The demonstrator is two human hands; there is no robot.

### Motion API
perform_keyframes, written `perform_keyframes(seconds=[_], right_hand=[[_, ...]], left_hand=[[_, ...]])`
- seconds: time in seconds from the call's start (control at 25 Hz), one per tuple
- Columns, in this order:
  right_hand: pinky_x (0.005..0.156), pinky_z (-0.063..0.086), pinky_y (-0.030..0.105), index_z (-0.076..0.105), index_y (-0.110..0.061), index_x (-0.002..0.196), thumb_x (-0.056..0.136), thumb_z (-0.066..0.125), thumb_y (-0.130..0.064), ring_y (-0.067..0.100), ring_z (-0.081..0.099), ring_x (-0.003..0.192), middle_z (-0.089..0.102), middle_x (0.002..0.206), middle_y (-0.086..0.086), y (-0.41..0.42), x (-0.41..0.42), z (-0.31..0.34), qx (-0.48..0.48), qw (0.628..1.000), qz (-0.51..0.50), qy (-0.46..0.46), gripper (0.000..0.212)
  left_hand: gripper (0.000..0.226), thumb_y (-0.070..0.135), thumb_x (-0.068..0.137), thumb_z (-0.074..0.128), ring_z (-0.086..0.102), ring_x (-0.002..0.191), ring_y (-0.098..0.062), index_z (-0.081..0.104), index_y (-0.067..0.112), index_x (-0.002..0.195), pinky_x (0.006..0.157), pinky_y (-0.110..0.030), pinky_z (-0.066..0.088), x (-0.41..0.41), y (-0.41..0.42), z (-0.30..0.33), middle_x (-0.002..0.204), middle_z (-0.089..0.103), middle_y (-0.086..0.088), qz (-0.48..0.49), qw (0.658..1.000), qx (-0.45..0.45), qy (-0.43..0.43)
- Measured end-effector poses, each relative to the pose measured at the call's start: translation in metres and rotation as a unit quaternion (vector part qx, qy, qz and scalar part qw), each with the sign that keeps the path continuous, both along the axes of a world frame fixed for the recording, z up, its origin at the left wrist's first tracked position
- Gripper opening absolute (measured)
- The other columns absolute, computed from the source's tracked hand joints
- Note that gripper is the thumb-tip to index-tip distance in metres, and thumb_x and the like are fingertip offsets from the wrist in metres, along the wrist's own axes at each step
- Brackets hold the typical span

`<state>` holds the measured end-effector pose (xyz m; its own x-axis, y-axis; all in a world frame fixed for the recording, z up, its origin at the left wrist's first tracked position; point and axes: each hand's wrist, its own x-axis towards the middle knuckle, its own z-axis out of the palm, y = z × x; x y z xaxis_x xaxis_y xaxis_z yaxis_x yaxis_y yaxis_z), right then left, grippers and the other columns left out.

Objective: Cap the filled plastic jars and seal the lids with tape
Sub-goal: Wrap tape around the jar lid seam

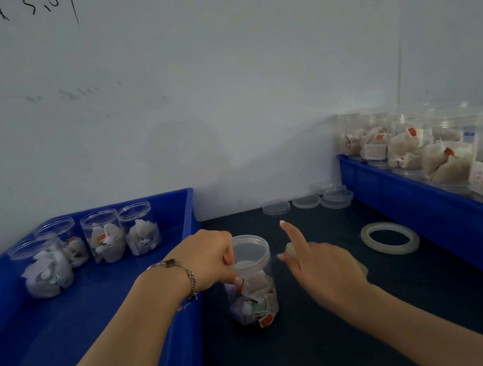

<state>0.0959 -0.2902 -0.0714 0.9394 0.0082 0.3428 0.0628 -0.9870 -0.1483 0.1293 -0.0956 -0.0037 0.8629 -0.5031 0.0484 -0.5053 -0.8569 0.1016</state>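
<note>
The capped jar (253, 278) stands on the dark mat, lid on — taping appears underway. Left of it, 4 open jars (102, 238) wait in the blue tray (175, 333). The left hand (214, 259) pinches the jar's rim; the right hand (314, 261), forefinger raised, seems to pinch a tape strip.

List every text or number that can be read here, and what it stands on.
Wall, top left: black handwriting, perhaps "5.0"; the rest is unreadable.
White labels on jars in the right bin: print too small.
Red tags in the middle jar: unreadable.
</note>
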Motion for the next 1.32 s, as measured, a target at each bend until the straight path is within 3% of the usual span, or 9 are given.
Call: perform_keyframes(seconds=[0.16, 0.24, 0.32, 0.68, 0.84, 0.96, 1.08, 1.24, 1.32], right_hand=[[0.043, 0.024, 0.022, -0.001, -0.025, 0.151, 0.100, 0.026, -0.048, 0.004, 0.044, 0.054, 0.048, 0.065, -0.010, 0.002, -0.001, -0.001, 0.000, 1.000, 0.007, -0.005, 0.062], [0.044, 0.027, 0.022, -0.002, -0.025, 0.151, 0.100, 0.025, -0.048, 0.007, 0.048, 0.058, 0.053, 0.071, -0.008, 0.002, -0.001, -0.001, 0.002, 1.000, 0.010, -0.004, 0.062], [0.046, 0.029, 0.023, -0.004, -0.025, 0.151, 0.101, 0.025, -0.048, 0.009, 0.051, 0.062, 0.055, 0.075, -0.007, 0.002, -0.001, 0.000, 0.006, 1.000, 0.012, 0.005, 0.062], [0.050, 0.037, 0.025, -0.007, -0.022, 0.150, 0.101, 0.028, -0.047, 0.010, 0.056, 0.064, 0.061, 0.078, -0.004, -0.001, 0.000, 0.008, -0.006, 1.000, 0.015, 0.020, 0.065], [0.051, 0.035, 0.025, -0.007, -0.023, 0.150, 0.100, 0.026, -0.049, 0.010, 0.053, 0.064, 0.058, 0.078, -0.005, -0.001, -0.001, 0.009, -0.004, 1.000, 0.020, 0.016, 0.065], [0.052, 0.037, 0.024, -0.008, -0.023, 0.150, 0.100, 0.027, -0.048, 0.009, 0.054, 0.064, 0.060, 0.077, -0.006, 0.001, -0.001, 0.007, 0.008, 1.000, 0.025, 0.014, 0.066], [0.048, 0.036, 0.019, -0.011, -0.024, 0.148, 0.099, 0.035, -0.047, 0.003, 0.051, 0.058, 0.059, 0.076, -0.009, 0.003, -0.004, 0.004, 0.025, 1.000, 0.018, -0.003, 0.071], [0.072, 0.050, 0.022, 0.000, -0.024, 0.145, 0.093, 0.053, -0.024, 0.008, 0.062, 0.087, 0.059, 0.113, -0.001, -0.001, -0.008, 0.001, 0.010, 0.999, 0.030, 0.008, 0.074], [0.075, 0.051, 0.025, 0.007, -0.025, 0.139, 0.092, 0.054, -0.019, 0.010, 0.063, 0.090, 0.059, 0.114, 0.001, -0.004, -0.008, 0.004, 0.000, 0.999, 0.029, 0.013, 0.067]], left_hand=[[0.055, 0.059, 0.069, 0.070, 0.049, 0.080, -0.007, 0.040, 0.027, 0.102, 0.063, -0.022, 0.040, 0.003, 0.004, -0.002, 0.094, 0.052, 0.008, 0.045, 0.998, 0.039, -0.033], [0.079, 0.063, 0.071, 0.065, 0.046, 0.114, -0.016, 0.034, 0.026, 0.134, 0.087, -0.031, 0.045, 0.007, 0.009, -0.002, 0.131, 0.046, 0.003, 0.031, 0.993, 0.097, -0.061], [0.084, 0.061, 0.078, 0.060, 0.033, 0.133, -0.020, 0.023, 0.030, 0.147, 0.104, -0.040, 0.038, 0.008, 0.011, -0.001, 0.150, 0.031, 0.004, 0.005, 0.992, 0.116, -0.041], [0.068, 0.044, 0.090, 0.055, 0.032, 0.137, -0.022, 0.021, 0.033, 0.148, 0.110, -0.042, 0.032, 0.015, 0.013, 0.001, 0.152, 0.031, 0.004, -0.002, 0.987, 0.158, 0.013], [0.081, 0.048, 0.082, 0.064, 0.031, 0.137, -0.021, 0.022, 0.028, 0.148, 0.112, -0.041, 0.031, 0.009, 0.014, 0.003, 0.154, 0.026, 0.005, -0.012, 0.991, 0.126, 0.044], [0.089, 0.073, 0.065, 0.063, 0.047, 0.115, -0.018, 0.040, 0.021, 0.133, 0.094, -0.035, 0.044, 0.002, 0.005, -0.004, 0.139, 0.040, 0.000, 0.020, 0.997, 0.033, 0.073], [0.090, 0.084, 0.062, 0.052, 0.045, 0.090, -0.013, 0.038, 0.018, 0.121, 0.074, -0.028, 0.040, 0.000, -0.009, -0.015, 0.119, 0.049, -0.001, 0.056, 0.997, 0.060, 0.013], [0.077, 0.079, 0.065, 0.055, 0.050, 0.088, -0.015, 0.036, 0.021, 0.112, 0.071, -0.029, 0.043, 0.003, -0.013, -0.019, 0.111, 0.050, 0.000, 0.068, 0.997, 0.024, -0.003], [0.070, 0.074, 0.062, 0.064, 0.052, 0.086, -0.011, 0.037, 0.025, 0.104, 0.073, -0.030, 0.048, 0.004, -0.012, -0.018, 0.102, 0.050, 0.005, 0.054, 0.998, -0.025, 0.020]])
